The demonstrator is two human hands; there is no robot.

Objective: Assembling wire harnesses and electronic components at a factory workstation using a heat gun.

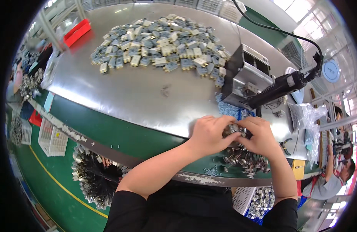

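My left hand (210, 133) and my right hand (260, 136) meet at the near edge of the metal table (120, 91). Between their fingertips they pinch a small metal part with wires (234, 130). Just below the hands lies a bundle of wired metal connectors (246, 160) on the green table edge. A big heap of small grey and cream plastic housings (163, 44) covers the far half of the table. Most of the held part is hidden by my fingers.
A grey metal fixture box (248, 75) stands right of the heap, with a black power screwdriver (280, 87) hanging over it on a cable. Clear plastic bags (307, 118) lie at right. A red bin (77, 31) sits far left. White crates (51, 139) and wire bundles (95, 176) are below the table. Another person (333, 176) works at right.
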